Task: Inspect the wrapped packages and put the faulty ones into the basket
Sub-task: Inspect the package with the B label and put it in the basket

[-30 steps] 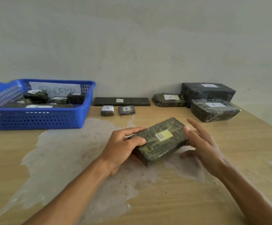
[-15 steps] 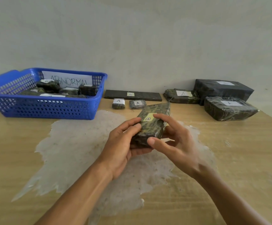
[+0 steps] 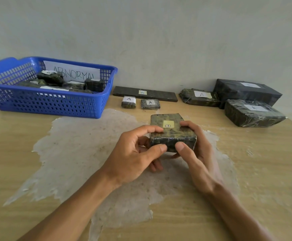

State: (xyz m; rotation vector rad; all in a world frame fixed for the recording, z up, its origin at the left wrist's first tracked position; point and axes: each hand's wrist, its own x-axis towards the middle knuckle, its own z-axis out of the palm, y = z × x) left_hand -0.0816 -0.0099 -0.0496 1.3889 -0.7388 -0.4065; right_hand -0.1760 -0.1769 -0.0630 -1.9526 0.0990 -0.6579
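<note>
A dark wrapped package (image 3: 169, 132) with a yellow label marked B is held above the table between both hands, one short end facing me. My left hand (image 3: 134, 153) grips its left side, thumb on the near end. My right hand (image 3: 195, 150) grips its right side, thumb on the near end too. The blue basket (image 3: 54, 103) with an "ABNORMAL" sign stands at the back left and holds several dark packages.
Along the wall lie a long flat package marked B (image 3: 145, 93), two small packages marked A (image 3: 128, 102) (image 3: 150, 104), a medium package marked A (image 3: 200, 97) and two large dark packages (image 3: 248, 92) (image 3: 254, 113). A worn pale patch (image 3: 82, 150) covers the wooden table (image 3: 272, 171).
The package marked B was lifted off the table and turned from lying crosswise to pointing its short end at me. Both hands shifted to grip its sides.
</note>
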